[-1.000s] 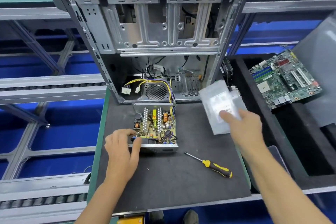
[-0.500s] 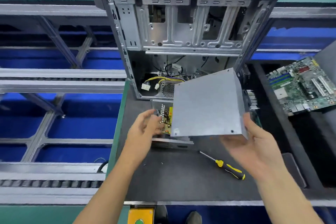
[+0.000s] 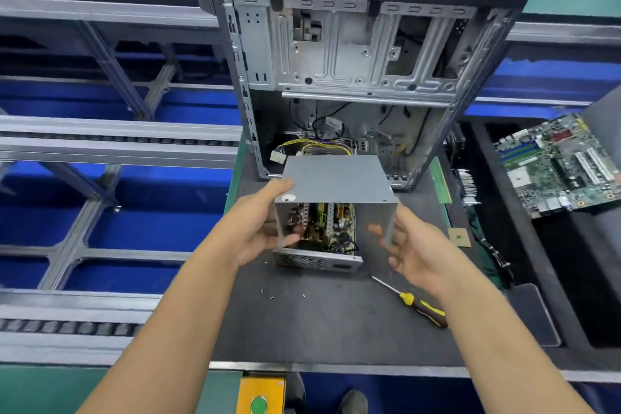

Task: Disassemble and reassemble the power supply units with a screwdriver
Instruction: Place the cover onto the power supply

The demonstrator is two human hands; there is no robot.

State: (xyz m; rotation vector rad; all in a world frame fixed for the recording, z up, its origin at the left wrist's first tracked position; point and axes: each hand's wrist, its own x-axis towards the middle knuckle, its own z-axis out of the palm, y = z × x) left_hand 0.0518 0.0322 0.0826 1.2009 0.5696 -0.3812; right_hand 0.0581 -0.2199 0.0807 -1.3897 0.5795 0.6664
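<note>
Left hand (image 3: 260,227): fingers curled round the left wall of the bent grey sheet-metal cover (image 3: 336,180), thumb up on its top panel near the front-left corner. It grips.

Centre: cover held over the open power supply base (image 3: 317,257), a silver tray with a vented front face, sitting on the dark grey foam work mat (image 3: 336,323). Green-brown circuit board with heatsinks (image 3: 322,223) visible through the cover's open front. Cover looks slightly raised and not yet square on the tray; exact seating cannot be told from this angle. Yellow and black wire bundle with white connector (image 3: 279,155) runs back into the upright bare-metal computer case (image 3: 353,70) behind.

A few small loose screws (image 3: 271,296) lie on the mat just in front of the tray.

Right hand (image 3: 415,247): fingers bent against the cover's right wall, palm toward it; it steadies that side. Contact is partly blurred, but it reads as a hold.

Yellow-and-black-handled screwdriver (image 3: 420,307) lies on the mat near the right forearm, untouched.

Far right: green motherboard (image 3: 557,166) in a black tray, apart from the work.

Judgement: unit opened, disassembly half done; reassembly in hand, cover going on. Left: seat cover flush, align holes, pick up driver, refit the screws.
</note>
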